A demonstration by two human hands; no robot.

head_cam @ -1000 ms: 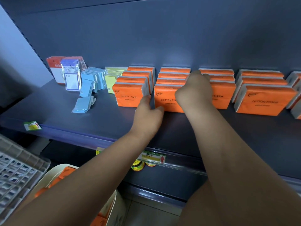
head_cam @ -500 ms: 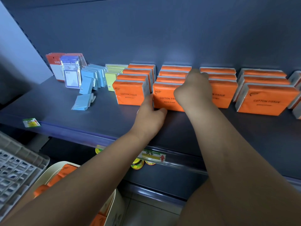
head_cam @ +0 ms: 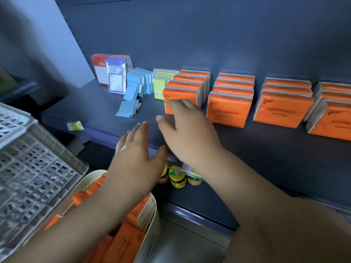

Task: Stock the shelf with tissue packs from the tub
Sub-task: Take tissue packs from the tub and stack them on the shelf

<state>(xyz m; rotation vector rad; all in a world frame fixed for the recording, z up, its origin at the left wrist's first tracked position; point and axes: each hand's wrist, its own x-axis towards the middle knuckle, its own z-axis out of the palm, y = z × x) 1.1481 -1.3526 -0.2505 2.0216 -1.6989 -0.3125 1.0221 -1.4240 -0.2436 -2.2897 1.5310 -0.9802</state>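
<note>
The left hand (head_cam: 136, 154) and right hand (head_cam: 188, 133), mid-frame, spread, empty; dip into the cream plastic tub (head_cam: 152, 230), lower centre. Grip orange tissue packs (head_cam: 123, 243) squarely.

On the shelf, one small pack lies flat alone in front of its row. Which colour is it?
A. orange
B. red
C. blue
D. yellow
C: the blue pack lies flat on the shelf in front of the blue row, while the orange packs stand upright.
</note>
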